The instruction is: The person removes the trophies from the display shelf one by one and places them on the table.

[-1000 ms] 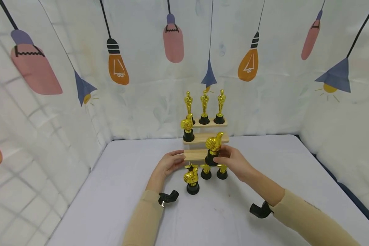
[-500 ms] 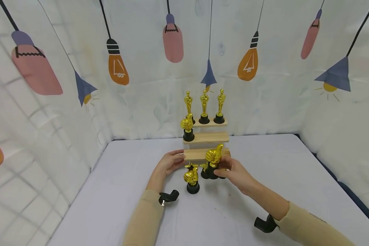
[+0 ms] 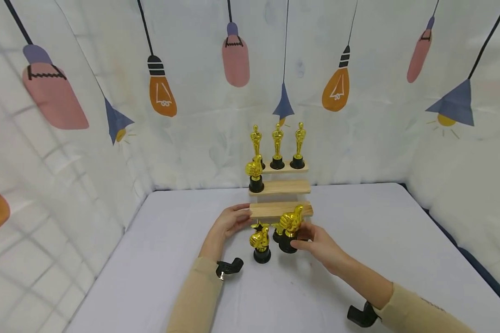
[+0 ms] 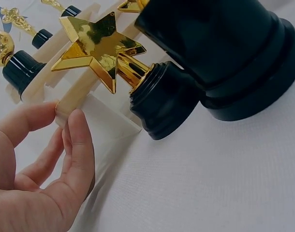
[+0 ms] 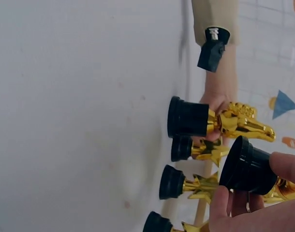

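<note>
My right hand (image 3: 321, 247) grips a gold thumbs-up trophy (image 3: 290, 223) by its black base, in front of the right half of a stepped wooden display rack (image 3: 271, 211). In the right wrist view that black base (image 5: 248, 166) hangs clear of the table. At the rack's left side, my left hand (image 3: 230, 221) pinches the end of the lowest step between thumb and fingers. A second thumbs-up trophy (image 3: 260, 245) stands on the table near this hand. Between it and the rack stand star trophies (image 4: 101, 48), partly hidden in the head view.
Three gold figure trophies (image 3: 277, 145) stand along the top step. Another thumbs-up trophy (image 3: 255, 173) occupies the left end of the middle step. A white cloth covers the table (image 3: 158, 277), and a printed curtain (image 3: 200, 138) hangs behind.
My right hand has lowered the thumbs-up trophy from in front of the lowest step and brought it a little nearer. My left hand keeps its place on the rack.
</note>
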`<state>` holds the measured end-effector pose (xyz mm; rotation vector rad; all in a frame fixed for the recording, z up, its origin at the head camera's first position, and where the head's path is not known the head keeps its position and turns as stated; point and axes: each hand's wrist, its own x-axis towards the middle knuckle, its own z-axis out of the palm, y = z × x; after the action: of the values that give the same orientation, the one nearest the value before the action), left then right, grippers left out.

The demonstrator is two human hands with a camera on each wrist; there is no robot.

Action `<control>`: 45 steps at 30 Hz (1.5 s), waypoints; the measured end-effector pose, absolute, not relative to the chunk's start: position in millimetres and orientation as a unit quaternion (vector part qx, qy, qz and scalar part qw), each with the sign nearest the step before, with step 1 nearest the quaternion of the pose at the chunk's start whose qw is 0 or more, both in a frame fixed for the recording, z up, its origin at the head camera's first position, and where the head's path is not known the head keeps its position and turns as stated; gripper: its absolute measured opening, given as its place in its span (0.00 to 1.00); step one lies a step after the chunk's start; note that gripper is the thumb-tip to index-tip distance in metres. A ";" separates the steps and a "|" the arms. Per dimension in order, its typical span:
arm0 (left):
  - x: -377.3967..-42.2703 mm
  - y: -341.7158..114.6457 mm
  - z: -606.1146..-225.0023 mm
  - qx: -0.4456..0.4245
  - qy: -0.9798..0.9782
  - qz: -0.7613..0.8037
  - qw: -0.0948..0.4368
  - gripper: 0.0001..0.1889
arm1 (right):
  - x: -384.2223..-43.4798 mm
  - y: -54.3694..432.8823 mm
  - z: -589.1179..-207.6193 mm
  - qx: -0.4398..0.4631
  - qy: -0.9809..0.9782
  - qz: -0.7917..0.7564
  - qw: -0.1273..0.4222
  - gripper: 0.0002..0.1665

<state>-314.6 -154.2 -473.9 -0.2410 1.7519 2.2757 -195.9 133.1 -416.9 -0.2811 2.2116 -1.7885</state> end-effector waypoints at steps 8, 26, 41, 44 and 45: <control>-314.8 -153.7 -473.9 -0.084 0.604 0.782 0.128 0.27 | -196.2 131.7 -434.2 -0.095 0.769 -0.616 0.142 0.30; -316.3 -154.5 -473.3 -0.086 0.605 0.781 0.130 0.27 | -204.4 125.4 -458.0 -0.047 0.759 -0.629 0.161 0.30; -316.4 -154.9 -473.5 -0.082 0.610 0.778 0.123 0.27 | -209.0 116.0 -466.0 -0.082 0.758 -0.628 0.154 0.35; -316.6 -154.8 -474.4 -0.082 0.608 0.780 0.122 0.27 | -209.3 113.4 -467.9 -0.083 0.761 -0.625 0.149 0.35; -316.6 -154.6 -474.9 -0.082 0.608 0.780 0.123 0.27 | -209.4 112.8 -468.7 -0.082 0.762 -0.625 0.148 0.35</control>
<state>-316.6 -154.6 -474.9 -0.2400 1.7727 2.2770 -209.4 112.8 -468.7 -0.2360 2.1909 -1.7985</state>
